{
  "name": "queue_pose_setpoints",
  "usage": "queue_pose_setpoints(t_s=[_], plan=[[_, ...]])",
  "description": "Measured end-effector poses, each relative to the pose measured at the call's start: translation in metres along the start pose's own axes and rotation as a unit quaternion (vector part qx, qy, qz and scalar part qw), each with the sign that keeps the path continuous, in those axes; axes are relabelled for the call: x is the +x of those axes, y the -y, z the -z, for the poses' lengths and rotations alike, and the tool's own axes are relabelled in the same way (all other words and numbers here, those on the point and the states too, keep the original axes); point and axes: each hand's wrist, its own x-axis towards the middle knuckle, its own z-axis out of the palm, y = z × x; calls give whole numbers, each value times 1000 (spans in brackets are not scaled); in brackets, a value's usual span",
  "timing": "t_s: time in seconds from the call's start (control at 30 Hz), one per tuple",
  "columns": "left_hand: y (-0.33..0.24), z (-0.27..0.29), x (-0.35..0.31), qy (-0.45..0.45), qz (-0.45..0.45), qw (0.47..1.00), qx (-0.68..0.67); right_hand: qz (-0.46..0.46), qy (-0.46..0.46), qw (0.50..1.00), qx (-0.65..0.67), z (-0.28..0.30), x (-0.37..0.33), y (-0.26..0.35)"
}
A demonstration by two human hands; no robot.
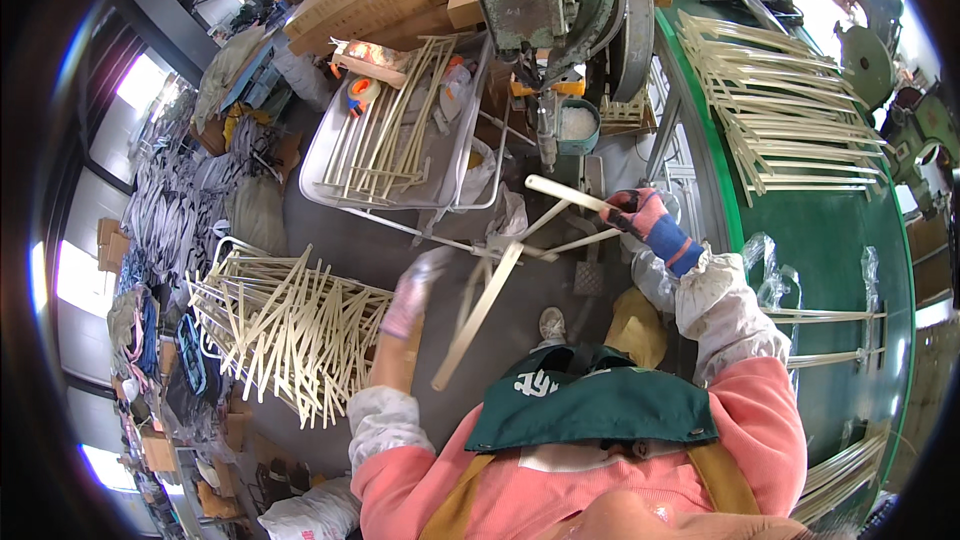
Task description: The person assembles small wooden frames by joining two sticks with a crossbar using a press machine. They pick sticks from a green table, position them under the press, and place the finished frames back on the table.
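Note:
My right hand [640, 217], in a pink and blue work glove, is closed around the end of a frame of joined cream flat bars [566, 192]. The frame hangs in front of me with its bars spread at angles, one long bar slanting down toward my body. My left hand [416, 292], also gloved, is smeared by motion. It is apart from the frame, between it and a heap of cream bars [300, 330] on the left; its fingers cannot be made out.
A green press machine [525, 10] stands ahead, with a blue-green cup [578, 130] of white bits. Left of it, a white tray [312, 165] carries cream bars, an orange tape roll [363, 93] and a small box. On the right, a green table [830, 240] bears rows of bars.

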Motion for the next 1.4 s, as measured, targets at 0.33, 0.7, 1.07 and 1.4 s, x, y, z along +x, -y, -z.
queue_pose_setpoints(t_s=[0.33, 0.7, 1.07, 1.4], plan=[[-67, -135, 126, 270, 163, 944, -100, -167, -101, 974, -118, 39, 39, -4], [-76, -148, 299, -93, 163, 958, -219, -235, -182, 945, 138, -28, 122, -9], [-68, -137, 312, -3, 169, 952, -254, -132, -60, 977, -155, 10, 182, -88], [-54, -140, 307, 28, 205, 948, -241, -81, -77, 922, -371, -4, 297, -234]])
